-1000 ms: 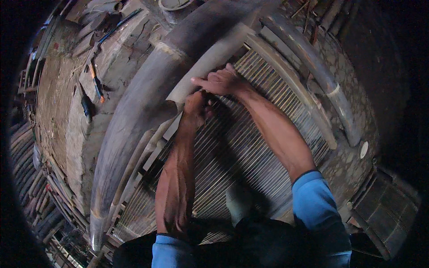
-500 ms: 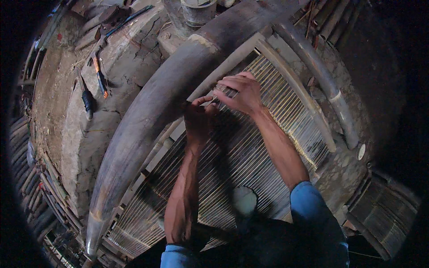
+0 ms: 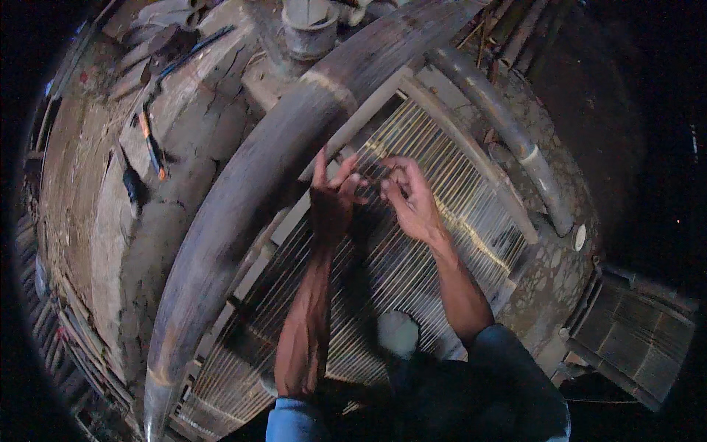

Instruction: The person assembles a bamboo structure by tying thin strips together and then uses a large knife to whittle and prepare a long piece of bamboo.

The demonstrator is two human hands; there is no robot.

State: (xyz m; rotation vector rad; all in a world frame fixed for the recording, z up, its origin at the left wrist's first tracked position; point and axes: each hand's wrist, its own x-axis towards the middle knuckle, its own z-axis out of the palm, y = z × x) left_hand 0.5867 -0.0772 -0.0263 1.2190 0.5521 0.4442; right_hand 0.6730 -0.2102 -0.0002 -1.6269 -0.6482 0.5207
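Note:
A slanted wooden frame (image 3: 471, 151) holds a sheet of many thin parallel strands (image 3: 449, 243) that catch the light. My left hand (image 3: 331, 202) and my right hand (image 3: 412, 202) hover close together over the upper middle of the sheet. Their fingertips nearly meet. The left thumb and forefinger pinch toward the right hand while its other fingers stick up. The right hand's fingers curl in around a fine strand, which is too thin to see clearly. Both forearms come up from my blue sleeves at the bottom edge.
A thick, dark curved beam (image 3: 243, 206) runs along the frame's left side. A grey pipe (image 3: 515, 144) borders the far right. Orange-handled tools (image 3: 151, 147) lie on the cracked earthen ledge at left. A ribbed crate (image 3: 641, 339) stands at right, and a pale rounded object (image 3: 398, 331) sits near my lap.
Both hands have drawn back from the frame's upper edge toward the middle of the strands. The left hand's fingers have lifted and spread. The view has tilted slightly.

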